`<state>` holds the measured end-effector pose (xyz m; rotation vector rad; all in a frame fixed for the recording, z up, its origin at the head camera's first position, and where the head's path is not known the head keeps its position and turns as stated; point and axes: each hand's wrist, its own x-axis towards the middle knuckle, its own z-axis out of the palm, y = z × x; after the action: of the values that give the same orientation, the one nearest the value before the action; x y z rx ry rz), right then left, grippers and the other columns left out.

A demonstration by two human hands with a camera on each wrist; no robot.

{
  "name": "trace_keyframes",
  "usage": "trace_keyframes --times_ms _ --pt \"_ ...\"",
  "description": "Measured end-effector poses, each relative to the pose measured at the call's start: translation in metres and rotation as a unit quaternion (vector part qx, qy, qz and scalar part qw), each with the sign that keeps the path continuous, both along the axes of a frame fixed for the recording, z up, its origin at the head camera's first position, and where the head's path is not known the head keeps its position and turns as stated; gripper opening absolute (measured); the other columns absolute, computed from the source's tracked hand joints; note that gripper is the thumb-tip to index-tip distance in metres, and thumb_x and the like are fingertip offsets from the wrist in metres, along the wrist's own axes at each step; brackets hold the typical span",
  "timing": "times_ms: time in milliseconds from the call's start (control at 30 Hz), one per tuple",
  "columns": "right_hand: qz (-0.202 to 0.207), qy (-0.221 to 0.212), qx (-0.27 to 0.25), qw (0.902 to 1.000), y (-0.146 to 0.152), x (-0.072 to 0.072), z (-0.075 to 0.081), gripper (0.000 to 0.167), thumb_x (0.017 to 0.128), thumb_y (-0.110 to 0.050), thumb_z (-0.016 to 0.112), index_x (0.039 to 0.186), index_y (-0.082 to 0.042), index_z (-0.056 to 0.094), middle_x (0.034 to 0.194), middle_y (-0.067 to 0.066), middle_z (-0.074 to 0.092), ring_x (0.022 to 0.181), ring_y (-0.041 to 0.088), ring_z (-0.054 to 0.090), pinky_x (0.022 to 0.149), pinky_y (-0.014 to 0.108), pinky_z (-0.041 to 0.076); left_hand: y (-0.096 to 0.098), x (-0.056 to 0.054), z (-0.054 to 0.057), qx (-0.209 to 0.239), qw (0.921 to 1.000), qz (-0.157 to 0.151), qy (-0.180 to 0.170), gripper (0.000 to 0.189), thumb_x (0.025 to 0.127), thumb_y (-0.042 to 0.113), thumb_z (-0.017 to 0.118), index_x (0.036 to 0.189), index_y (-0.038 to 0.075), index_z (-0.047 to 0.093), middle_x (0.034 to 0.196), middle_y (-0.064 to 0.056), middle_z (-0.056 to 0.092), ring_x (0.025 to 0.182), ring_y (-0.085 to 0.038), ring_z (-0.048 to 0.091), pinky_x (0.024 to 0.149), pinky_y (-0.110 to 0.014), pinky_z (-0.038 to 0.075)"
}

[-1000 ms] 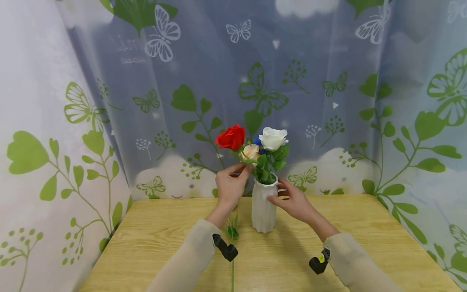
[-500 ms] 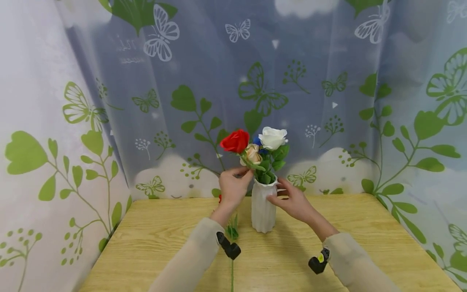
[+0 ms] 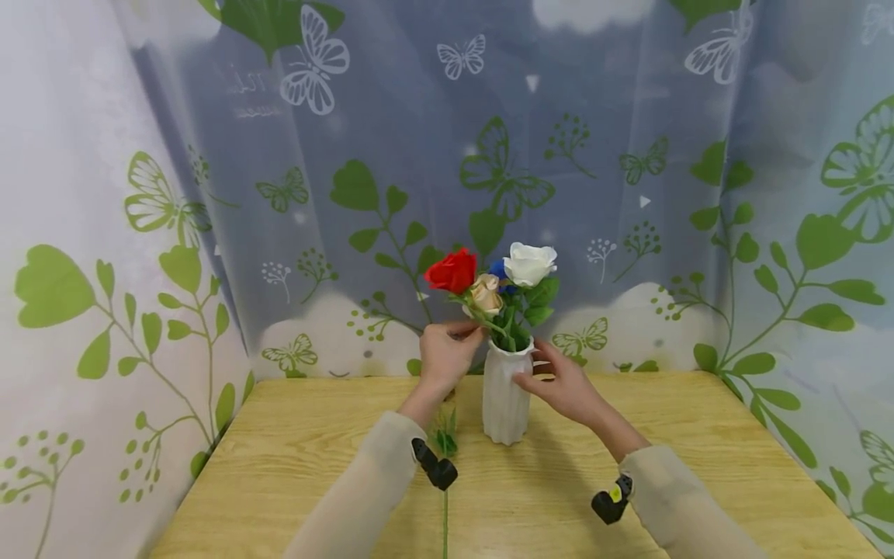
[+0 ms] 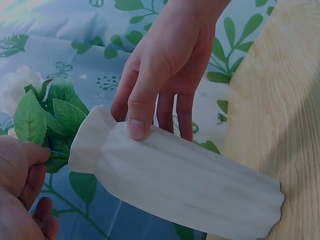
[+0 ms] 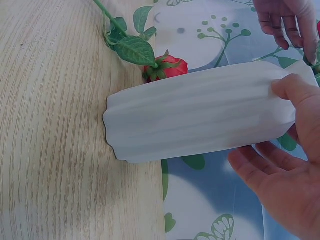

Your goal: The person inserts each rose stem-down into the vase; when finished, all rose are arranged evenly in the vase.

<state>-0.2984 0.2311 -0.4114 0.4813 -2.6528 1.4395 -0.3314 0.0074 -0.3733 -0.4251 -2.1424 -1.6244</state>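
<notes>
A white fluted vase (image 3: 506, 396) stands upright on the table, holding a white rose (image 3: 530, 265), a cream rose (image 3: 485, 294), a red rose (image 3: 452, 271) and a partly hidden blue flower (image 3: 499, 270). At the vase's mouth my left hand (image 3: 447, 353) pinches a green stem or leaf (image 4: 57, 160) between thumb and fingers, below the red and cream blooms; which flower it belongs to I cannot tell. My right hand (image 3: 562, 384) steadies the vase near its neck, thumb (image 5: 290, 90) on the near side and fingers on the other.
Another red rose (image 5: 170, 67) lies on the wooden table (image 3: 314, 466), left of the vase, its green stem (image 3: 445, 512) running toward the front edge. My left forearm covers part of it in the head view. A patterned curtain (image 3: 391, 101) encloses the back and sides.
My left hand has dipped slightly, and the red rose has shifted right and down toward the vase. The white and blue flowers have lately moved a little right. My right hand stays on the vase.
</notes>
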Motion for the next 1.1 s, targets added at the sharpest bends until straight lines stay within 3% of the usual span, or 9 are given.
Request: trace_keyframes --times_ms 467,733,967,1100 --pt "-0.007 -0.002 0.010 0.9999 -0.0003 0.0003 -0.0008 0.084 0.103 -0.034 0.071 0.167 -0.005 0.025 0.153 0.029 0.052 0.133 0.047 0.059 0.100 0.054 0.060 -0.0046 0.0001 -0.0017 -0.025 0.9996 -0.012 0.003 0.014 0.093 0.013 0.080 0.099 0.002 0.085 0.091 -0.016 0.081 0.083 -0.032 0.078 0.062 -0.023 0.059" --pt "-0.011 -0.009 0.011 0.9998 -0.0016 0.0006 0.0002 0.087 0.102 -0.035 0.071 0.167 -0.004 0.023 0.154 0.029 0.050 0.134 0.047 0.059 0.100 0.054 0.060 -0.0022 0.0010 -0.0024 -0.050 0.9987 -0.009 0.005 0.015 0.093 0.017 0.080 0.100 0.005 0.086 0.089 -0.013 0.082 0.080 -0.031 0.077 0.061 -0.025 0.059" --pt "-0.011 -0.005 0.013 0.9998 -0.0020 -0.0002 -0.0009 0.087 0.102 -0.035 0.071 0.167 -0.003 0.024 0.152 0.029 0.052 0.133 0.046 0.060 0.100 0.054 0.060 -0.0051 0.0018 -0.0033 -0.047 0.9987 -0.006 0.018 0.013 0.091 0.011 0.080 0.095 0.000 0.085 0.087 -0.016 0.081 0.081 -0.033 0.078 0.062 -0.024 0.059" --pt "-0.011 -0.002 0.015 0.9998 -0.0020 0.0004 0.0000 0.086 0.103 -0.035 0.070 0.167 -0.002 0.024 0.152 0.029 0.052 0.133 0.046 0.060 0.100 0.054 0.060 -0.0048 0.0033 -0.0013 -0.060 0.9981 -0.012 0.007 0.015 0.093 0.015 0.080 0.099 0.003 0.085 0.089 -0.014 0.082 0.081 -0.031 0.078 0.060 -0.024 0.059"
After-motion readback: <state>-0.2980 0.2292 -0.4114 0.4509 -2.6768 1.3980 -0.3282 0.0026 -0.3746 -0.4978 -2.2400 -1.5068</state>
